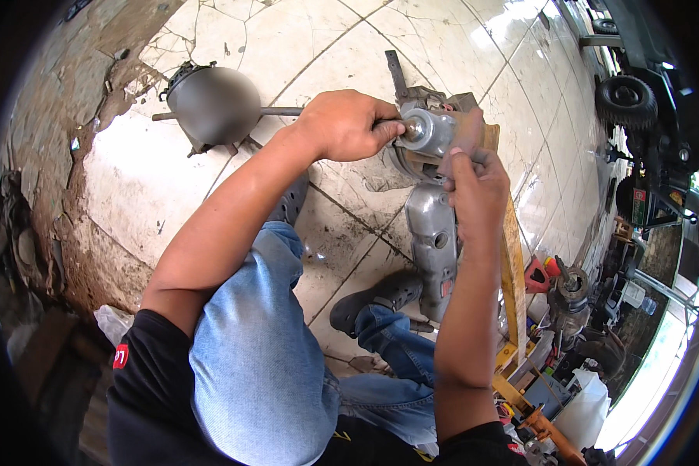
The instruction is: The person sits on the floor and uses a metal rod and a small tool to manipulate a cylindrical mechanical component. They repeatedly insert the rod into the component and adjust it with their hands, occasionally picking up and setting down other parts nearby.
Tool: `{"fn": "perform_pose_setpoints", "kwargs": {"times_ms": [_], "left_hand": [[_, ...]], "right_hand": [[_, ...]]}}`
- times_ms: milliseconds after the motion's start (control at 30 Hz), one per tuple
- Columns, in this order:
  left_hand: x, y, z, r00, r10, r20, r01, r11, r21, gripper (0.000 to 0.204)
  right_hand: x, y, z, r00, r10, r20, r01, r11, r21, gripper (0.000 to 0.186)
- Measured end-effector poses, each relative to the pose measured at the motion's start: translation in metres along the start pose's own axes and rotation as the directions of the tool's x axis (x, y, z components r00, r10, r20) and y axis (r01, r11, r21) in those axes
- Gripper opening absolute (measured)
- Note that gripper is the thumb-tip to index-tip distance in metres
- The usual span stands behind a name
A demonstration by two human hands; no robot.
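Observation:
My left hand (353, 124) is closed on a short metal shaft at the centre of a silver cylindrical housing (435, 136), part of a metal assembly on the tiles. My right hand (478, 186) is closed at the housing's right side, pinching a flat reddish-brown piece (468, 132) against or beside it; the exact contact is hard to tell. Below the assembly lies a silver elongated metal cover (431, 237) with a round hole, partly hidden behind my right arm. My legs are bent beneath my arms.
A round mechanical part (182, 81) with a blurred face and a metal rod (279, 111) lie at upper left. A yellow metal frame (512, 279) runs right of my arm, beside cluttered tools and parts (567, 303). A vehicle with dark tyres (625, 101) is at far right; broken flooring edges the left.

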State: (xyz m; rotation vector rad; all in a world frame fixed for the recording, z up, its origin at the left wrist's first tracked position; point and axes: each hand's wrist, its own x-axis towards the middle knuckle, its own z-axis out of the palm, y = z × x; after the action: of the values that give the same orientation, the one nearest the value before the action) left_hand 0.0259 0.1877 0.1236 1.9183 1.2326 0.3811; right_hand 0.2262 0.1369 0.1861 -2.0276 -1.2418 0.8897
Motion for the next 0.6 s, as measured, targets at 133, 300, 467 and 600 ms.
{"fn": "perform_pose_setpoints", "kwargs": {"times_ms": [133,300,467,600], "left_hand": [[0.0,0.003,-0.003,1.0,0.002,0.009,-0.002,1.0,0.003,0.037],[0.0,0.002,-0.001,1.0,-0.009,0.006,0.009,1.0,-0.002,0.037],[0.0,0.0,0.0,1.0,-0.007,0.009,0.007,1.0,-0.009,0.037],[0.0,0.002,-0.002,0.999,-0.023,0.032,0.024,1.0,-0.002,0.037]], "right_hand": [[0.001,0.011,0.015,0.989,-0.105,-0.099,0.087,0.981,-0.176,0.032],[0.013,0.01,0.021,0.964,-0.151,-0.219,0.104,0.972,-0.212,0.033],[0.001,-0.002,0.021,0.988,0.003,-0.154,-0.041,0.968,-0.249,0.031],[0.01,-0.012,0.015,0.99,-0.014,-0.14,-0.012,0.984,-0.18,0.031]]}}
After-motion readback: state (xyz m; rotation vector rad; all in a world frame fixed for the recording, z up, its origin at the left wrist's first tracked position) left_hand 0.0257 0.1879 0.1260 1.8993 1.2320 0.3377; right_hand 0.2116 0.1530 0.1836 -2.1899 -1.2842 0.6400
